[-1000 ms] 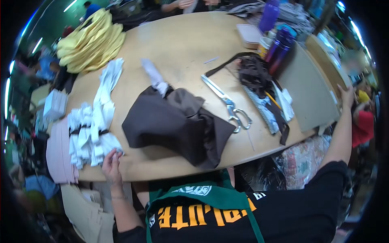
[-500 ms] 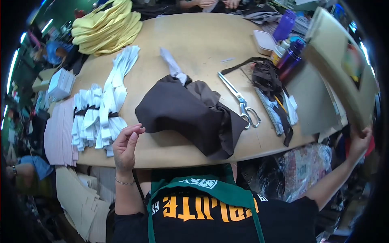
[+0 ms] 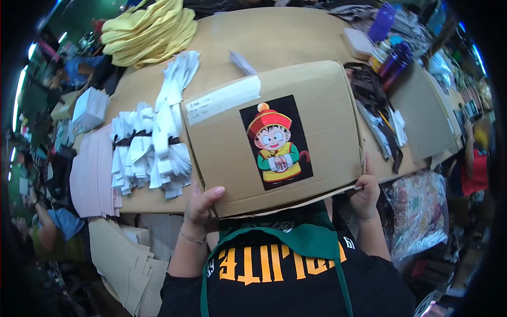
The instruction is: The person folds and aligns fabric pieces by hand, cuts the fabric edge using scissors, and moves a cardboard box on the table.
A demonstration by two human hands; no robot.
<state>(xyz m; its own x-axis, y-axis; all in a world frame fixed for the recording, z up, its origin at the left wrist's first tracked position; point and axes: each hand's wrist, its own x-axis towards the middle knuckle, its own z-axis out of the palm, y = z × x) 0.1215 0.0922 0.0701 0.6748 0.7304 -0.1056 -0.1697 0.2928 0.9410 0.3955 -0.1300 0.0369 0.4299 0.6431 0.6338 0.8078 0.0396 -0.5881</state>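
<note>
A flat brown cardboard box point(image 3: 327, 127) with a cartoon picture and a strip of white tape on its lid is held in front of me, over the near side of the table. At its lower left corner my left hand point(image 3: 203, 203) grips the edge, thumb on top. My right hand point(image 3: 366, 193) is closed on the lower right corner. Behind the box, the dark brown cloth and the scissors are hidden. Only the tip of a pale grey strip of cloth point(image 3: 243, 63) shows above its far edge.
White strips point(image 3: 171, 142) tied in bundles and pink sheets point(image 3: 95, 174) lie at the left, below a yellow cloth pile point(image 3: 150, 34). On the right are a purple bottle point(image 3: 395, 66), a ruler point(image 3: 374, 129) and dark straps point(image 3: 367, 84). Other people are around the table.
My right hand has brought the box from the far right to the middle, over the brown cloth and scissors. My left hand, holding nothing before, now grips its left corner.
</note>
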